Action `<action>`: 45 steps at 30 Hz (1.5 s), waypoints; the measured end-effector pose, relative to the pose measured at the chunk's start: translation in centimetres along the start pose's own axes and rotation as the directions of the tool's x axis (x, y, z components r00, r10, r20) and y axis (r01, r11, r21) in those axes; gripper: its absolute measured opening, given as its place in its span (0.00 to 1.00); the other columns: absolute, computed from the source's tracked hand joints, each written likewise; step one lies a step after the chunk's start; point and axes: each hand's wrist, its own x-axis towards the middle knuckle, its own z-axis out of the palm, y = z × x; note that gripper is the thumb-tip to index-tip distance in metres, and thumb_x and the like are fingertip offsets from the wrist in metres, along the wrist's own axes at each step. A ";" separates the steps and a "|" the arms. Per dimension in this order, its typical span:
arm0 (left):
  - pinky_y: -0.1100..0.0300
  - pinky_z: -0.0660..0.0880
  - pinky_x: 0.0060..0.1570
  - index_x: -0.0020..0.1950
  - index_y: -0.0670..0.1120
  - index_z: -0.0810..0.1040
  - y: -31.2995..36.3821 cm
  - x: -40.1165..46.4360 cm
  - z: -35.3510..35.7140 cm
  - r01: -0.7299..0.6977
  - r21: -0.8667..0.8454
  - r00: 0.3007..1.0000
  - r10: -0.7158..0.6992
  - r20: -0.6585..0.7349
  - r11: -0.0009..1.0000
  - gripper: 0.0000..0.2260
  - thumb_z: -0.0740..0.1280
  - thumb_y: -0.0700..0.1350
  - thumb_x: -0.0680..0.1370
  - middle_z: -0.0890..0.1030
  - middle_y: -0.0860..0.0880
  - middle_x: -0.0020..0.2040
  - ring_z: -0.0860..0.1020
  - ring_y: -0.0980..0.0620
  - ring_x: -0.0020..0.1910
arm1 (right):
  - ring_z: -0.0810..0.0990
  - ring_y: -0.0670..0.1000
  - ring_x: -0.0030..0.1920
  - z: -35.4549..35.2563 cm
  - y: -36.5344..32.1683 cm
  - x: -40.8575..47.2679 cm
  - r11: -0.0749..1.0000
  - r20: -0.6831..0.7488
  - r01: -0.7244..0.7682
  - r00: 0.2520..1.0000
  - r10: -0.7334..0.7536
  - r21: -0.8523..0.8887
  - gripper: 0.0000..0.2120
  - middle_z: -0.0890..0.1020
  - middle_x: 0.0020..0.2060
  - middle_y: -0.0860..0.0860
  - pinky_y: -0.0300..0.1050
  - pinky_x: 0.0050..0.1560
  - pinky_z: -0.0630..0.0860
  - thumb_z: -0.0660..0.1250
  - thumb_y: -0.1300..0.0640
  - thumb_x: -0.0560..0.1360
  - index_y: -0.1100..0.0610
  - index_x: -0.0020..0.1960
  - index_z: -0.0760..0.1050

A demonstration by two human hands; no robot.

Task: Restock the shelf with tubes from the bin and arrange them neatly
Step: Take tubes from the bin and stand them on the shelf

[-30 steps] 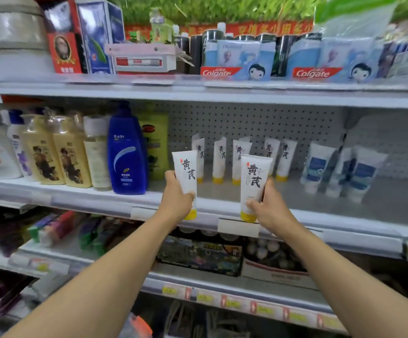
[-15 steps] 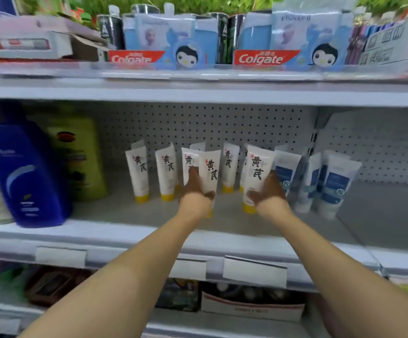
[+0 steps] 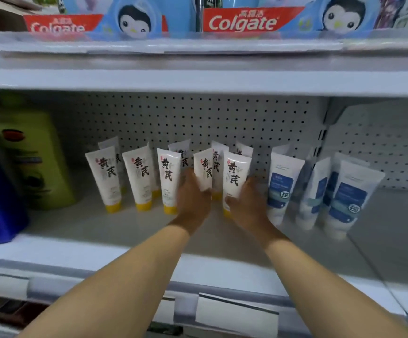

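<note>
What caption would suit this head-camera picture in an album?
Left hand and right hand each set a white tube on the shelf.

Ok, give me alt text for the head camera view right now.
Two hands reach into a store shelf; the left hand and right hand each grip a white yellow-capped tube, and, beside a row of matching tubes. Blue-labelled tubes stand to the right.

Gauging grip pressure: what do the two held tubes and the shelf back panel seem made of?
Tube in left hand and tube in right hand: likely soft glossy plastic, white with a sheen and flat crimped top; yellow cap on the right one, left one's cap hidden. Back panel: probably painted metal pegboard, matte white with regular holes.
</note>
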 end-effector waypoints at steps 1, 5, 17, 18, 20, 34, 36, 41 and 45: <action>0.50 0.72 0.60 0.63 0.42 0.65 -0.1 0.1 0.1 -0.001 0.000 1.000 0.001 -0.005 1.000 0.22 0.68 0.35 0.72 0.75 0.42 0.61 0.74 0.43 0.61 | 0.72 0.55 0.66 0.2 0.1 0.1 1.000 -0.003 0.012 1.000 -0.012 0.002 0.21 0.72 0.67 0.57 0.33 0.48 0.64 0.63 0.67 0.75 0.63 0.65 0.60; 0.57 0.69 0.58 0.65 0.42 0.66 -0.1 0.0 0.0 -0.001 0.017 1.000 0.001 -0.007 1.000 0.22 0.68 0.37 0.73 0.75 0.43 0.62 0.73 0.44 0.62 | 0.72 0.57 0.66 0.4 0.0 0.1 0.999 -0.033 0.027 0.999 -0.026 0.027 0.21 0.72 0.66 0.57 0.37 0.51 0.66 0.63 0.67 0.75 0.62 0.64 0.60; 0.51 0.68 0.64 0.70 0.38 0.60 1.2 -1.7 -2.3 0.167 0.115 0.969 -0.184 0.164 0.979 0.26 0.65 0.46 0.77 0.70 0.40 0.68 0.70 0.41 0.67 | 0.71 0.60 0.64 -1.1 -0.2 -3.6 0.954 0.105 -0.097 0.986 0.131 -0.283 0.32 0.70 0.64 0.59 0.49 0.60 0.73 0.71 0.55 0.69 0.60 0.67 0.61; 0.50 0.67 0.66 0.72 0.39 0.57 1.4 -2.0 -2.7 0.175 0.134 0.962 -0.199 0.185 0.975 0.29 0.65 0.48 0.77 0.68 0.41 0.70 0.68 0.41 0.68 | 0.70 0.59 0.65 -1.3 -0.5 -4.3 0.943 0.114 -0.108 0.982 0.150 -0.315 0.34 0.69 0.66 0.58 0.49 0.61 0.72 0.72 0.53 0.69 0.59 0.68 0.60; 0.52 0.66 0.67 0.74 0.41 0.55 2.1 -2.6 -3.7 0.184 0.169 0.951 -0.219 0.217 0.968 0.31 0.64 0.51 0.78 0.67 0.41 0.72 0.67 0.42 0.69 | 0.67 0.59 0.67 -1.9 -1.2 -6.0 0.911 0.135 -0.091 0.978 0.158 -0.403 0.36 0.67 0.67 0.57 0.48 0.65 0.70 0.72 0.50 0.69 0.58 0.70 0.57; 0.54 0.73 0.57 0.63 0.42 0.68 -0.3 -9.2 -22.0 0.107 0.242 0.978 -0.146 0.149 0.964 0.19 0.66 0.48 0.76 0.75 0.44 0.60 0.74 0.44 0.59 | 0.51 0.56 0.74 2.0 -11.7 -18.7 0.891 0.409 0.214 0.912 -0.035 -0.401 0.35 0.55 0.73 0.52 0.49 0.71 0.58 0.69 0.49 0.73 0.55 0.73 0.57; 0.53 0.73 0.59 0.64 0.43 0.68 -1.9 -10.4 -25.0 0.150 0.282 0.975 -0.189 0.117 0.948 0.20 0.66 0.49 0.76 0.75 0.44 0.62 0.74 0.44 0.60 | 0.53 0.56 0.73 3.8 -13.1 -20.3 0.883 0.437 0.260 0.897 -0.070 -0.392 0.34 0.57 0.72 0.52 0.48 0.69 0.60 0.70 0.49 0.72 0.54 0.73 0.58; 0.54 0.71 0.60 0.66 0.43 0.68 -6.5 -14.1 -32.2 0.249 0.389 0.947 -0.307 0.093 0.887 0.21 0.66 0.51 0.76 0.73 0.43 0.64 0.72 0.43 0.62 | 0.56 0.56 0.71 8.8 -16.4 -24.9 0.875 0.531 0.340 0.839 -0.116 -0.345 0.33 0.60 0.70 0.53 0.49 0.67 0.63 0.69 0.50 0.72 0.53 0.72 0.58; 0.54 0.72 0.59 0.63 0.43 0.70 -10.4 -17.9 -37.4 0.325 0.438 0.922 -0.383 0.049 0.838 0.19 0.67 0.50 0.75 0.75 0.43 0.63 0.74 0.44 0.61 | 0.58 0.56 0.70 13.4 -18.2 -28.7 0.874 0.614 0.385 0.778 -0.133 -0.298 0.33 0.61 0.68 0.53 0.51 0.66 0.64 0.69 0.48 0.71 0.51 0.71 0.59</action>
